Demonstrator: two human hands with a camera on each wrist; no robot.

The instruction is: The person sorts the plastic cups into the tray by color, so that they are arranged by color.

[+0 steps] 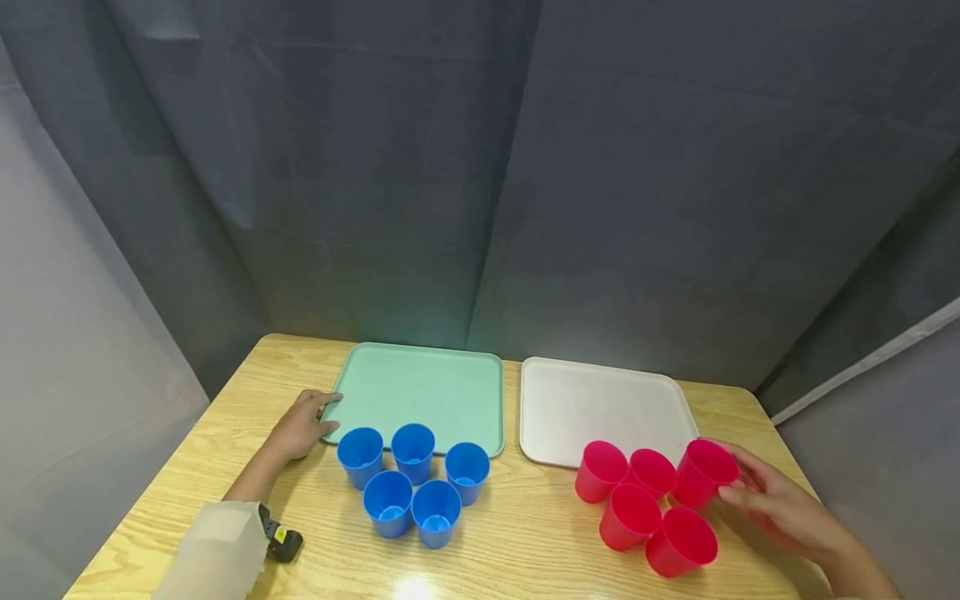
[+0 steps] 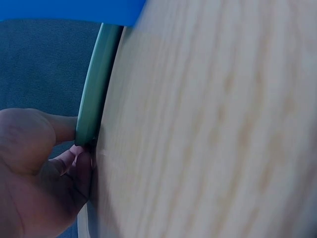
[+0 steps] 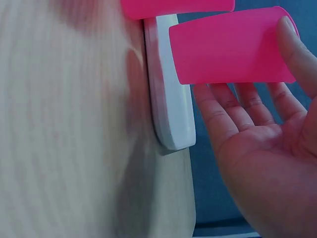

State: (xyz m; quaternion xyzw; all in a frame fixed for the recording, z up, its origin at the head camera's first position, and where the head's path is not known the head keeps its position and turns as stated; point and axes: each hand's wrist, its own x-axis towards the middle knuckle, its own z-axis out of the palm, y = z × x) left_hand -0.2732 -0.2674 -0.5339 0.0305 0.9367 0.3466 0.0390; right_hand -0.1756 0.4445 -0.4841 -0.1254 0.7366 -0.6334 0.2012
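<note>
At the left, my left hand point(image 1: 303, 423) grips the near left corner of a green tray point(image 1: 457, 387), thumb and fingers on its rim. The left wrist view shows the thumb on the tray's edge point(image 2: 91, 94) and the other fingers curled close to the tabletop. My right hand point(image 1: 780, 500) holds a pink-red cup point(image 1: 705, 475) between thumb and fingers. In the right wrist view that cup point(image 3: 233, 47) is off the table, beside the white tray's edge point(image 3: 168, 94). Several matching red cups point(image 1: 630, 517) stand grouped just left of it.
Several blue cups point(image 1: 390, 504) stand upright in front of the green tray. The white tray point(image 1: 600, 408) lies at the back right of the wooden table point(image 1: 525, 533). Grey curtains point(image 1: 480, 167) hang behind and at both sides.
</note>
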